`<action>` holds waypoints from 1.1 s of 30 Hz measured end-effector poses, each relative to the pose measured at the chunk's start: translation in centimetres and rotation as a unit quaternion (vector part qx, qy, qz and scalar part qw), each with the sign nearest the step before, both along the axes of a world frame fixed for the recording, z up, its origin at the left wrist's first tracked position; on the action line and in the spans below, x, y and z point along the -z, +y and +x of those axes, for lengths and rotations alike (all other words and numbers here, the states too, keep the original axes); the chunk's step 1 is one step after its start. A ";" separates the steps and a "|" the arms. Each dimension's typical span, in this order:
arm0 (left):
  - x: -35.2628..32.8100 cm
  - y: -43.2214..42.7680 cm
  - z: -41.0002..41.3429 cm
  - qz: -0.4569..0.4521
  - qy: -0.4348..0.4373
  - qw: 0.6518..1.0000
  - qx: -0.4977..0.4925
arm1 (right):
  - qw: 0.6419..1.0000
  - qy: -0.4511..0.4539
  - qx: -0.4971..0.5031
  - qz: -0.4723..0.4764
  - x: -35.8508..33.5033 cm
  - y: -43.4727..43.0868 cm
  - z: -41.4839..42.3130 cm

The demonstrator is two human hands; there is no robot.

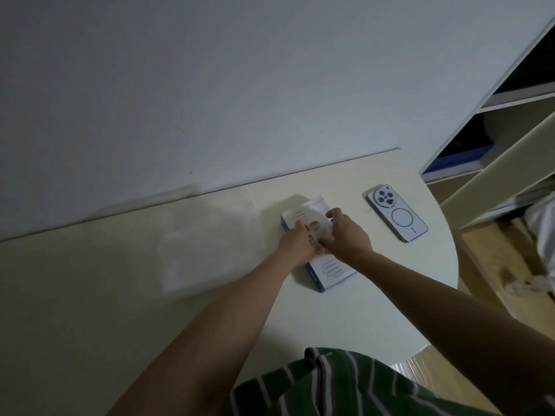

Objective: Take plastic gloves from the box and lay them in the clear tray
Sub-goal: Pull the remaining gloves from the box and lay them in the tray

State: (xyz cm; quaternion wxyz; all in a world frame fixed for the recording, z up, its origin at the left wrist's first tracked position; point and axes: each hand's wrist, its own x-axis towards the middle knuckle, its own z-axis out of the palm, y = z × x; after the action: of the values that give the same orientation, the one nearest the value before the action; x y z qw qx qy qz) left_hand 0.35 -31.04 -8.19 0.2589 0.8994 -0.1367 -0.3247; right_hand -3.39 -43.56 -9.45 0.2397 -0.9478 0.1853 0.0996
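Observation:
A white and blue glove box (332, 273) lies flat on the pale table (90, 295), right of centre. Both hands rest on top of it. My left hand (298, 243) presses on the box's left side, fingers bent near the opening. My right hand (348, 234) pinches a thin, see-through plastic glove (319, 228) that sticks up from the opening in the middle of the box. The clear tray (207, 244) sits to the left of the box, faint and nearly invisible against the table; what lies in it cannot be made out.
A pale phone (396, 213) lies face down right of the box, close to the table's rounded right edge. A wall runs along the table's far side. White shelves (510, 130) stand at the right, beyond the table, above a wooden floor.

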 end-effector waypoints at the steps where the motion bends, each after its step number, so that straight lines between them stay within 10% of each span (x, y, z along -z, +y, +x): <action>1: 0.5 -0.1 0.0 0.003 0.005 1.000 -0.008 | 1.000 0.007 -0.005 -0.015 0.3 -0.2 0.0; 7: 1.5 -0.6 0.4 0.043 -0.024 0.999 0.008 | 0.975 -0.115 0.020 0.186 -0.7 -1.6 0.7; 12: 1.6 -1.2 0.3 0.080 -0.056 0.995 0.036 | 0.841 -0.209 0.135 0.481 -4.1 -2.7 0.9; 18: 0.6 -0.6 1.1 -0.076 0.032 0.990 -0.115 | 0.853 -0.151 0.148 0.478 -4.0 -3.9 0.2; 23: -3.0 0.2 1.3 -0.377 0.158 0.848 -0.337 | 0.841 -0.149 0.172 0.491 -4.6 -3.3 -0.1; 30: -5.4 2.7 1.9 -0.373 0.043 0.884 -0.279 | 0.862 -0.094 0.101 0.488 -6.9 -0.1 0.6; 33: -4.9 4.5 2.8 -0.303 -0.075 0.902 -0.298 | 0.812 -0.047 0.039 0.580 -7.5 1.4 1.2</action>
State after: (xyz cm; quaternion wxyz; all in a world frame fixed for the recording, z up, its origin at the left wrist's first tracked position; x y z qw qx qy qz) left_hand 3.11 -26.51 -3.25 0.5923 0.7981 0.0273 -0.1066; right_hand -2.18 -42.18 -1.96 0.7569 -0.6284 0.1188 0.1346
